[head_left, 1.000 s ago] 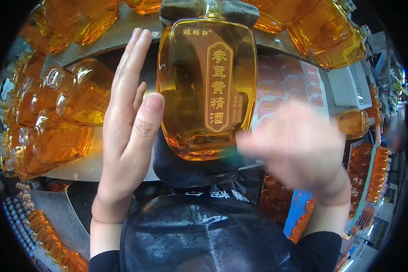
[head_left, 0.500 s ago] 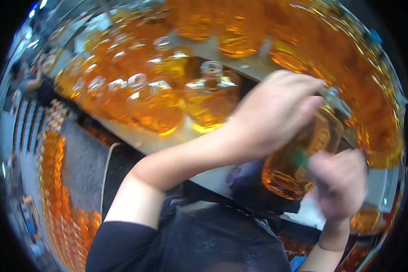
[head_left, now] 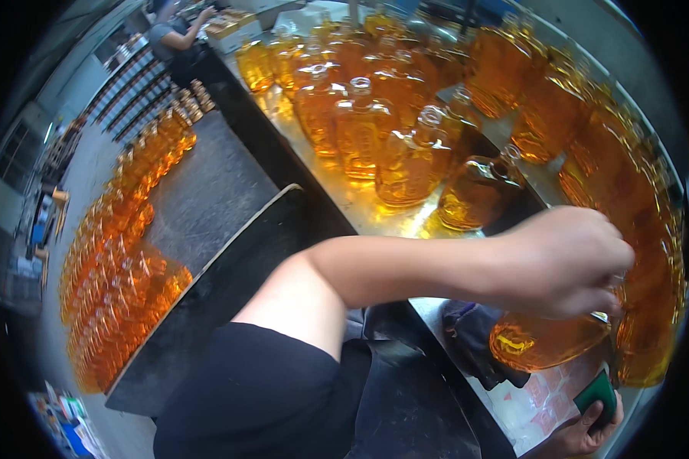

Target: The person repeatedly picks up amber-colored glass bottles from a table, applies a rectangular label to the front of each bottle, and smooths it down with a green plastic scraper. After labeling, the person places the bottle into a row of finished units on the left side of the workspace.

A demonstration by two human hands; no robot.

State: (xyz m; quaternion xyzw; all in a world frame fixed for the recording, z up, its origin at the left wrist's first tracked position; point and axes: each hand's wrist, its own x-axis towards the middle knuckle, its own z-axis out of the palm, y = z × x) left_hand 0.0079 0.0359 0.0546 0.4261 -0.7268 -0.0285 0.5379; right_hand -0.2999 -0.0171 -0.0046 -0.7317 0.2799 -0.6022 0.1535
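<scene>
My left hand (head_left: 570, 262) reaches across with its fingers curled round the neck end of a clear glass bottle (head_left: 551, 342). Amber glass or liquid shows in the bottle, which lies tilted with its base by a dark cloth bundle (head_left: 471, 336). Most of the neck is hidden behind my fingers. At the lower right, my right hand (head_left: 586, 434) pinches a flat green piece (head_left: 597, 395) with a pale edge; it looks like a scraper or squeegee. That hand is apart from the bottle. Beneath it lies a pale sheet with reddish printed squares (head_left: 540, 398).
Rows of amber bottles stand on the metal table (head_left: 390, 222) ahead and along its right side. One bottle (head_left: 480, 191) stands close to my left forearm. More bottles (head_left: 130, 291) line a dark surface at left. Another person (head_left: 177, 42) stands at the far left.
My view has swung round, shifting the bottle rows. The bottle in my left hand has tipped from steep to nearly flat. My right hand has drawn down, away from the bottle.
</scene>
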